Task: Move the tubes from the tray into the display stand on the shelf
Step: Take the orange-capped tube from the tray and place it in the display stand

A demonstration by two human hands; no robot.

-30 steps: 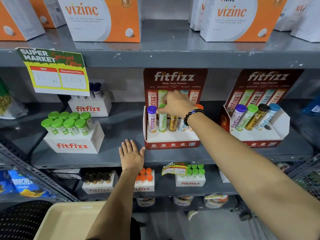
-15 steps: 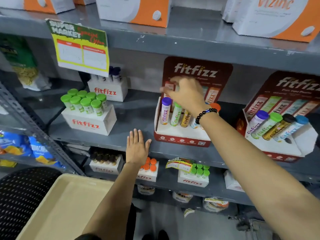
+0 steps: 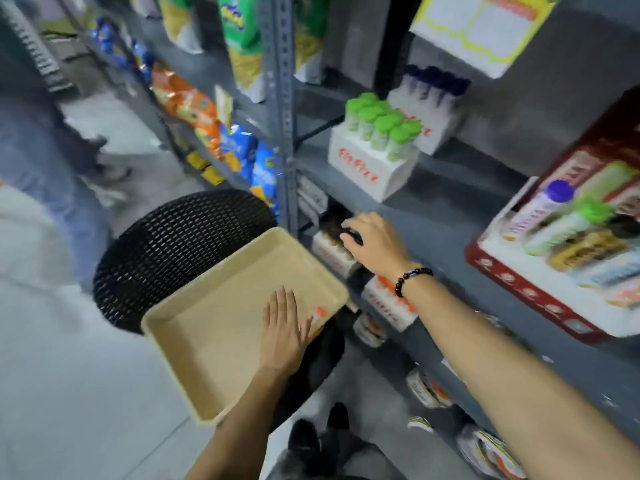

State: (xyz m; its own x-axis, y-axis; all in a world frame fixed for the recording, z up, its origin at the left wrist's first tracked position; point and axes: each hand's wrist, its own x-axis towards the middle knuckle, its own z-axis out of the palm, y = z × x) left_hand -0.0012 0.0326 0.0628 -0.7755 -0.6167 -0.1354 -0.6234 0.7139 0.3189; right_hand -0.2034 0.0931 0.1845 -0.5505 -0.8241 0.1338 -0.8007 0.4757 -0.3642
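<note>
The beige tray point(image 3: 214, 327) rests on a black woven stool point(image 3: 173, 247). An orange-capped tube point(image 3: 317, 315) lies in the tray's right corner. My left hand point(image 3: 282, 330) lies flat over the tray just left of that tube, fingers straight, holding nothing. My right hand point(image 3: 377, 244) hovers at the front edge of the shelf, fingers bent down, with nothing visible in it. The red display stand point(image 3: 540, 299) sits at the right on the shelf, blurred, holding a purple-capped tube point(image 3: 559, 192), a green-capped tube point(image 3: 594, 211) and others.
A white box of green-capped tubes point(image 3: 374, 164) stands on the shelf left of the stand. A grey shelf post point(image 3: 285, 116) rises beside the stool. More boxed tubes point(image 3: 388, 306) fill the lower shelf. Another person's legs point(image 3: 41, 161) stand at the left.
The view has swung left and down. My right hand left the display stand and dropped to the shelf edge. My left hand came off the shelf and moved over the tray.
</note>
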